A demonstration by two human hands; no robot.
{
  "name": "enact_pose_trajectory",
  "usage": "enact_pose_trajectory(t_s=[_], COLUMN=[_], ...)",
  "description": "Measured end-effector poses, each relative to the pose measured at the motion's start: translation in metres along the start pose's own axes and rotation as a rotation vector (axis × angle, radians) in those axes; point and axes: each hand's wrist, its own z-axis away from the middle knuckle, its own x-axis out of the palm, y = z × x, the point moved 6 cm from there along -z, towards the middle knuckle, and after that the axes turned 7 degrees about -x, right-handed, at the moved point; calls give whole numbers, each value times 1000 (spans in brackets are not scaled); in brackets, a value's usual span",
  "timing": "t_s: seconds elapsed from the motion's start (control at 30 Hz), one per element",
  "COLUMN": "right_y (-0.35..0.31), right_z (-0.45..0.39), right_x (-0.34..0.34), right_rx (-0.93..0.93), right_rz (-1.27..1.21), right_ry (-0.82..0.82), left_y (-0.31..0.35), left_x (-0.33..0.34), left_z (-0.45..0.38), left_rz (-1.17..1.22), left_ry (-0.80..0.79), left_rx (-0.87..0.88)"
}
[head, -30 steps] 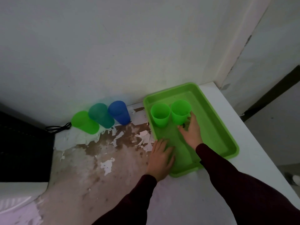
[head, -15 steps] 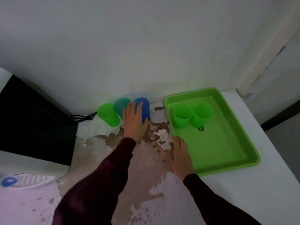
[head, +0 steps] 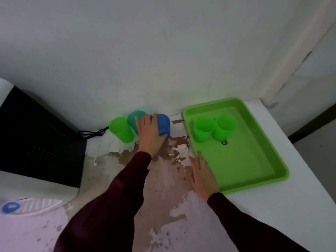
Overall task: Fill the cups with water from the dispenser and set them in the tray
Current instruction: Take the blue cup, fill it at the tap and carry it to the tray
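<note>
Against the wall stand three upside-down cups: a green cup [head: 121,130], a teal cup [head: 133,118] and a blue cup [head: 164,124]. My left hand [head: 150,135] is wrapped around the blue cup, fingers on its left side and thumb at its base. A green tray [head: 269,157] lies to the right with two upright green cups [head: 203,130] [head: 225,126] at its far end. My right hand [head: 203,176] rests flat and open on the tray's near left rim. The white and black water dispenser [head: 34,142] stands at the left.
The white counter has peeling paint and brown patches in the middle. A black cable [head: 91,132] runs from the dispenser along the wall. The dispenser's drip grille with a blue ring [head: 11,207] is at the lower left. The counter's right edge drops off beyond the tray.
My left hand left the tray's edge, reached left and closed on the blue cup. My right hand drew back from the cups in the tray to the tray's near left rim.
</note>
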Motion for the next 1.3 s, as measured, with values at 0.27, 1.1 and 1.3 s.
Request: enact_pose_trajectory(t_s=[0.27,1.1,1.3], right_y=[-54,-453,-458], right_z=[15,12,-9], right_x=[-15,139,128], right_rx=[-72,-117,-105], right_rz=[-279,-937,-933], right_ry=[73,-157,-132], left_y=[-49,-411,-406], left_x=[-29,-101,-107], left_z=[134,237,214], left_rz=[654,1215,1160], left_ry=[-141,-17,24], left_rx=[-147,-618,-423])
